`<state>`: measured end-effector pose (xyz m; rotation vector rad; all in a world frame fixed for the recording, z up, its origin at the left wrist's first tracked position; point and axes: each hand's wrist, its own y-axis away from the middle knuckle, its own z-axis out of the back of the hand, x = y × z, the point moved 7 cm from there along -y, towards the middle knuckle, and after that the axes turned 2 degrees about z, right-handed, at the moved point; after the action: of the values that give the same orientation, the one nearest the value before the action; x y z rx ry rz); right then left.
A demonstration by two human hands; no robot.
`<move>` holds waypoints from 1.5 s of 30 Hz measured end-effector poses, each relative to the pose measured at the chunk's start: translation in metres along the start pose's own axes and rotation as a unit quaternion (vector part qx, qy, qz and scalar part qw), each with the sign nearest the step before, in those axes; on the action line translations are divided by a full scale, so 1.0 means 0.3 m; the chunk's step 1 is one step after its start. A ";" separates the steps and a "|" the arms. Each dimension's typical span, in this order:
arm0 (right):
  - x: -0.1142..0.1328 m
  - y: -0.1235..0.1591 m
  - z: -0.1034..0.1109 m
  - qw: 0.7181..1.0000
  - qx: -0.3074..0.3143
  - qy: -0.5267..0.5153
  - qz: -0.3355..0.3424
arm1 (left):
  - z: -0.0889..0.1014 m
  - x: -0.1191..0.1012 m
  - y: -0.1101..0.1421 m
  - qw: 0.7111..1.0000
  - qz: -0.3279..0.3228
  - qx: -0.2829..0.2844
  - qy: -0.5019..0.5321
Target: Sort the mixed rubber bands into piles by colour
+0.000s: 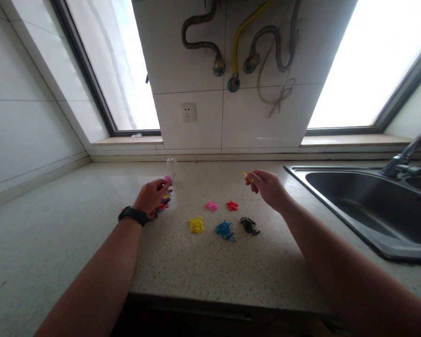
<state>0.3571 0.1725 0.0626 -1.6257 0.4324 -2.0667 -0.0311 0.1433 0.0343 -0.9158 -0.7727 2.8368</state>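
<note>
My right hand [266, 185] is raised over the counter, left of the sink, pinching a small yellow rubber band [248, 177] between thumb and fingertips. My left hand [153, 194], below a dark wristband, has its fingers drawn together above a pile of mixed-colour bands [164, 202], which it partly covers. At its fingertips shows something pink [168, 179], beside a clear container [170, 166]; whether the fingers grip it is unclear. Between my hands lie separate piles: yellow bands [196, 225], pink bands [211, 206], red bands [232, 206], blue bands [225, 230] and black bands [249, 225].
A steel sink [298, 174] with a faucet [403, 157] is set into the speckled counter [210, 267] at right. The tiled wall behind carries a socket [188, 112] and several hanging hoses [235, 47], with windows on both sides.
</note>
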 end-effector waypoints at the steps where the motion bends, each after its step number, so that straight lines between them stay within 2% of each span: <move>1: 0.003 0.001 -0.002 1.000 0.000 -0.007 -0.001 | 0.000 0.000 0.000 1.000 -0.001 0.000 0.001; 15: 0.042 0.011 -0.028 1.000 0.024 -0.006 -0.001 | 0.000 -0.003 0.003 1.000 -0.003 0.002 -0.007; 35: 0.043 0.017 -0.053 0.999 0.046 -0.022 -0.003 | -0.005 -0.001 0.002 1.000 -0.006 0.003 -0.002; 41: 0.071 0.029 -0.075 0.998 0.057 -0.035 -0.008 | -0.004 0.001 0.000 1.000 -0.009 -0.002 -0.012; 45: 0.082 0.047 -0.118 0.996 0.077 -0.048 -0.009 | -0.004 -0.008 0.001 1.000 -0.012 -0.002 -0.005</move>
<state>0.3205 0.1456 0.0667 -1.6330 0.2198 -1.9730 -0.0285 0.1431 0.0348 -0.8870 -0.7845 2.8237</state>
